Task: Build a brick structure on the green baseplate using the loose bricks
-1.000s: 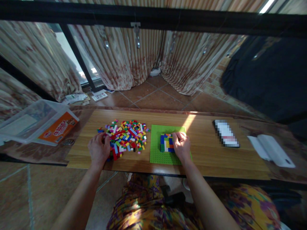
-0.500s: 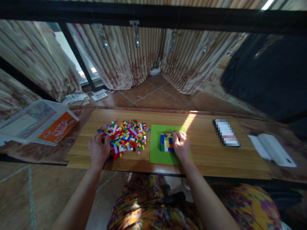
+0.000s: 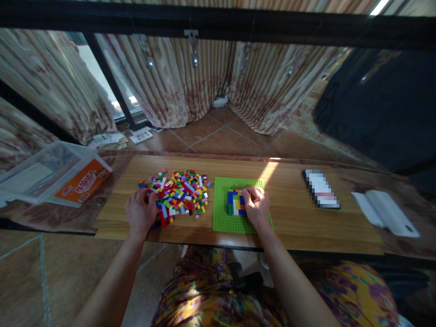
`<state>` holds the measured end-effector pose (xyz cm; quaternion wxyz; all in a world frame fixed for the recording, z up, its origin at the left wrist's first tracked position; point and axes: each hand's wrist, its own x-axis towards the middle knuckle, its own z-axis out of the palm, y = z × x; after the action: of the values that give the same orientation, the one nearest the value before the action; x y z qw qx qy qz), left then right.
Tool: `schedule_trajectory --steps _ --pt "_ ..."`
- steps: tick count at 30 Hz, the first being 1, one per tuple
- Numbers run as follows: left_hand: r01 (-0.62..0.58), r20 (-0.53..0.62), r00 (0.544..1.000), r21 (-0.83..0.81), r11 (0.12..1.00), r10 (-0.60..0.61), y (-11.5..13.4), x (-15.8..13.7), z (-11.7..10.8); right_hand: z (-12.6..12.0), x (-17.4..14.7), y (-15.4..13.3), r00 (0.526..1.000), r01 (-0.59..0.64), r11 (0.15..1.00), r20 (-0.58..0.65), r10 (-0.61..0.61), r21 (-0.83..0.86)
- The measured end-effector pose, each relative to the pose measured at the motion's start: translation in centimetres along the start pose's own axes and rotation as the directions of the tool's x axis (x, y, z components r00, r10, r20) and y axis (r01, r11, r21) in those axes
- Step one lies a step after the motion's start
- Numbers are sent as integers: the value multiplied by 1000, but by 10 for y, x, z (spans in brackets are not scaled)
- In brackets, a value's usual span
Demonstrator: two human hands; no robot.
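Observation:
On the green baseplate (image 3: 225, 225) stands a small block build (image 3: 235, 204) of blue, white, yellow, green and red bricks. My right hand (image 3: 258, 206) covers its right side, with thumb and fingers drawn together at the top right corner. What those fingertips hold, if anything, is hidden. To the left lies a loose pile of coloured toy bricks (image 3: 185, 193). At the pile's left edge rests my left hand (image 3: 139, 212), fingers curled and closed. Whatever it may grip is out of sight, and dark and red bricks show just beside it.
A smartphone (image 3: 322, 188), its screen blurred, lies on the wooden table (image 3: 289, 227) at right. Beyond it is a white case-like item (image 3: 391, 213). On the left sits a clear plastic tub (image 3: 44, 177) with an orange label. Papers (image 3: 109, 139) lie behind it.
My right hand's thumb and fingers have shifted very slightly at the build's corner. My left hand stays in place beside the pile.

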<state>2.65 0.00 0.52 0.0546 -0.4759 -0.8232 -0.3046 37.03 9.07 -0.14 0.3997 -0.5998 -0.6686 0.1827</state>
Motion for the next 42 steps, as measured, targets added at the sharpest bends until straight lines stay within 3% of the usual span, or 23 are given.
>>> schedule_trajectory --steps 13,18,20,22,26,31,36,42 --pt "-9 -21 1000 24 1000 10 -3 -1 3 -7 -1 -4 1000 19 1000 13 -19 3" --pt "-2 -35 999 31 1000 3 -2 -2 4 -5 -21 -28 959 223 968 -152 -239 -118" --pt "-3 -29 1000 35 999 4 -2 -2 4 0 -35 -44 935 336 938 -94 -343 -85" --pt "-5 -27 1000 39 999 6 -3 -3 4 8 -49 -60 908 419 907 40 -418 -30" --pt "-16 -30 999 35 999 17 -4 -4 5 29 -73 -85 871 428 903 257 -420 25" --pt "-6 -33 999 19 1000 6 -2 -5 3 47 -74 -104 863 414 909 338 -375 -50" --pt "4 -30 1000 20 1000 -3 -1 -6 2 54 -59 -116 808 474 872 452 -377 -122" --pt "-4 -27 1000 7 1000 4 -2 -5 2 58 -49 -128 775 505 840 533 -339 -201"
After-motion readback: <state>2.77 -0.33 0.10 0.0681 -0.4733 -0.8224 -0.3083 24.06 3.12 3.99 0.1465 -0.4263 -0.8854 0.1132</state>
